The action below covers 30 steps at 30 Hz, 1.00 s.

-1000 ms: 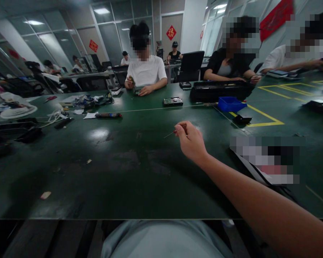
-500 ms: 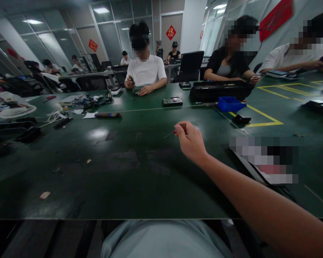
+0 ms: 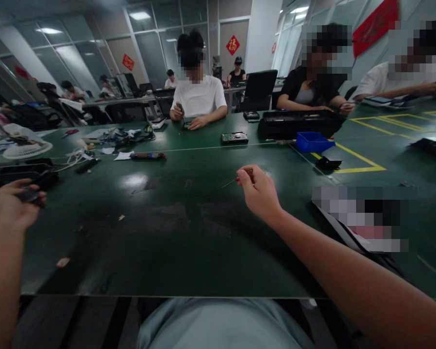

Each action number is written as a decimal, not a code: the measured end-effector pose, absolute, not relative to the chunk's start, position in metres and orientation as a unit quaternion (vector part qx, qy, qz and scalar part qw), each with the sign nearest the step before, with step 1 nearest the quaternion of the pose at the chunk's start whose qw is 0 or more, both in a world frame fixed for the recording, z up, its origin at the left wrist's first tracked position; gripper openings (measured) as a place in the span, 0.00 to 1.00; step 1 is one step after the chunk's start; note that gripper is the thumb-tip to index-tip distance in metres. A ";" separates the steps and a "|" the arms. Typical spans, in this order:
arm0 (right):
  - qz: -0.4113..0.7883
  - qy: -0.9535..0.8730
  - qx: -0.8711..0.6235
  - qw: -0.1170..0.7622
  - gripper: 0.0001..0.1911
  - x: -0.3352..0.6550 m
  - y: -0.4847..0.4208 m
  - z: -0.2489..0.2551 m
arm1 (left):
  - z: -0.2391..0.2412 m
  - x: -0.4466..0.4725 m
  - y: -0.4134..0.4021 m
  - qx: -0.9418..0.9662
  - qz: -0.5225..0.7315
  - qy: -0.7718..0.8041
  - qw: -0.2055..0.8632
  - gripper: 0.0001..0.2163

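My right hand (image 3: 258, 194) hovers over the middle of the dark green table (image 3: 174, 228), its fingers pinched on a small screwdriver (image 3: 236, 179) with a dark red handle and a thin metal shaft pointing left. My left hand (image 3: 10, 206) is at the far left edge of the view, fingers curled round a small dark object (image 3: 29, 195) that I cannot name. Just beyond that hand lies a flat black device (image 3: 18, 172).
Across the table a person in a white shirt (image 3: 199, 97) works on a small part. A hard drive (image 3: 234, 138), a blue bin (image 3: 312, 141), a black case (image 3: 298, 121) and a cable clutter (image 3: 119, 136) lie at the far side. Other people sit at the right.
My left hand has come into view at the left edge, holding a small dark object. My right hand with the screwdriver has barely moved.
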State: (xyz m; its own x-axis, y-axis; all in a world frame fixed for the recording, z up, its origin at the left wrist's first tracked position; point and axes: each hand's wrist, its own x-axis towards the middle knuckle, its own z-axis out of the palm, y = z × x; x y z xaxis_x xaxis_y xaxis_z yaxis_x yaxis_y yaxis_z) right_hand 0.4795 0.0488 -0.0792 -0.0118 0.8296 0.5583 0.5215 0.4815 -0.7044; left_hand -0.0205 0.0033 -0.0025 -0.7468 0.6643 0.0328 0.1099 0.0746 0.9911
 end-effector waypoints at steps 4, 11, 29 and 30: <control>0.152 -0.693 -0.485 0.512 0.12 0.480 0.048 -0.079 | -0.005 0.015 0.034 0.274 0.701 0.598 0.274 0.12; 0.148 -0.692 -0.485 0.513 0.12 0.479 0.048 -0.076 | -0.002 0.144 0.053 0.428 0.620 0.485 0.443 0.13; 0.129 -0.699 -0.480 0.514 0.12 0.479 0.046 -0.076 | -0.068 0.287 0.038 0.765 0.323 0.479 0.286 0.14; 0.120 -0.700 -0.484 0.511 0.12 0.479 0.046 -0.075 | -0.070 0.286 0.038 0.772 0.322 0.479 0.267 0.15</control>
State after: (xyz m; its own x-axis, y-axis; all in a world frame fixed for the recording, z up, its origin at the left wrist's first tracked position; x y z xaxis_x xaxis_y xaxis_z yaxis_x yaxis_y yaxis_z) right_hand 0.4791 0.0457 -0.0746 -0.0079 0.8004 0.5994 0.5552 0.5021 -0.6631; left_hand 0.2860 0.0383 -0.0701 0.3346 0.9109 0.2414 0.5668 -0.3991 0.7207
